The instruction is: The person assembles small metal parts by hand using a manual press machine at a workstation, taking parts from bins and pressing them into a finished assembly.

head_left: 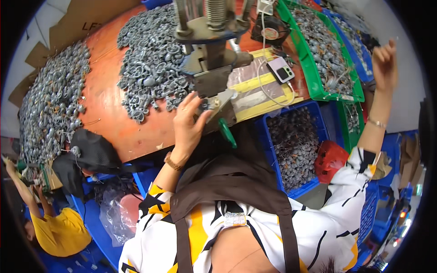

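My left hand (186,125) is at the metal hand press (214,68), thumb and fingertips around a small dark grey part (204,105) beside the metal jig plate (221,103). A green handle (226,133) points down below the press. My right hand (386,66) is raised at the far right, past the green tray (353,94), with its fingers curled. Whatever it may hold is hidden. A pile of grey plastic parts (150,68) lies on the orange table (102,104) left of the press.
Grey ball-shaped parts (54,100) heap at the table's left end. Right of the press are a small fan (271,31), a phone (280,69) with a white cable, and a blue crate (314,109) of parts. A red bag (331,159) sits beside it. A person in yellow (59,227) works at lower left.
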Motion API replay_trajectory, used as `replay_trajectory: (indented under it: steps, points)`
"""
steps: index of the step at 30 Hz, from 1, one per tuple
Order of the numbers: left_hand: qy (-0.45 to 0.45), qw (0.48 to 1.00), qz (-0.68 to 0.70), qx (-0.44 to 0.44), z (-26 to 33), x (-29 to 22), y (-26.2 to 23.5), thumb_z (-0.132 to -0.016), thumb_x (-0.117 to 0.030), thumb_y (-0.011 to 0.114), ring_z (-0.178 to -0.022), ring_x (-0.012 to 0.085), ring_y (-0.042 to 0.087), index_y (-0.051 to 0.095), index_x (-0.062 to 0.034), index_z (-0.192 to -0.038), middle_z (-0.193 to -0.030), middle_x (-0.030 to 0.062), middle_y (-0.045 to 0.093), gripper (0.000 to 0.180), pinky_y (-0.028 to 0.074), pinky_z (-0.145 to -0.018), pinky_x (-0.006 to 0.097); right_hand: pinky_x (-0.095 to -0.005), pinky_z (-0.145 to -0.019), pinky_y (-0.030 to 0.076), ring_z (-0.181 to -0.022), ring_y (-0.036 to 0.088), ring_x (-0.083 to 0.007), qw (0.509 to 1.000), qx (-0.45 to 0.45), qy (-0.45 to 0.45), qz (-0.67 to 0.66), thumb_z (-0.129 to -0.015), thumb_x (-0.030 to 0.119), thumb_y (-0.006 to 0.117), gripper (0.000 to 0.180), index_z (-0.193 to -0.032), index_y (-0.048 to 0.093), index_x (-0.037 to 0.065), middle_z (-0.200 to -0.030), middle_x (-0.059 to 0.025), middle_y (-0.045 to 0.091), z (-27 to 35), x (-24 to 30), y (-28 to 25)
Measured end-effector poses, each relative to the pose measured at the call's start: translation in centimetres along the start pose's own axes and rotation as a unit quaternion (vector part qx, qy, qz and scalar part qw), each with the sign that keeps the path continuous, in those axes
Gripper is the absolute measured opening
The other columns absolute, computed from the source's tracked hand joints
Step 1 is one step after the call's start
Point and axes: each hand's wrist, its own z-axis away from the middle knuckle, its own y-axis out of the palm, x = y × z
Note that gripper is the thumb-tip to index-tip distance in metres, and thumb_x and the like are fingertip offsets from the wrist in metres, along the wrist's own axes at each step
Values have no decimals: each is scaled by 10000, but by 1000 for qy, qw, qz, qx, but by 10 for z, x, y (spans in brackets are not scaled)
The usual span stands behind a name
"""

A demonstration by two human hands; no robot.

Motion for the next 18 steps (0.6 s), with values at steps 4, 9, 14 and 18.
replay_trajectory:
  steps: [4, 9, 14, 18]
  points:
    - [-12, 994, -80, 79, -16, -13, 2, -737, -134, 716, -1056, 360, 524, 634, -17, -1010, -1057, 139, 622, 309, 399, -959, 428, -209, -501, 322, -493, 355, -79, 994, 62, 79, 49, -910, 73, 584, 86, -891, 507, 39, -639, 14, 411, 60, -46, 47]
    - [-39, 996, -44, 64, -14, -9, 3, -736, -116, 712, -1049, 352, 525, 619, 8, -1021, -1094, 134, 604, 324, 409, -939, 411, -257, -316, 365, -338, 451, -148, 985, 102, 136, 43, -870, 115, 647, 170, -852, 498, 35, -539, -73, 555, 124, -124, 107]
    - [38, 977, -183, -103, -15, 17, -32, -770, -37, 646, -986, 316, 536, 618, -19, -1048, -1057, 122, 607, 279, 416, -891, 400, -255, -350, 407, -391, 548, -186, 954, 150, 246, 79, -753, 39, 690, 87, -751, 619, -13, -617, -191, 649, 163, -150, 121]
    - [10, 957, -289, -39, -20, 46, -49, -773, -6, 598, -940, 296, 536, 619, -41, -1063, -1001, 112, 613, 292, 424, -844, 393, -226, -481, 451, -516, 601, -159, 950, 205, 194, 134, -688, -67, 647, 66, -753, 647, -57, -672, -179, 664, 163, -168, 115]
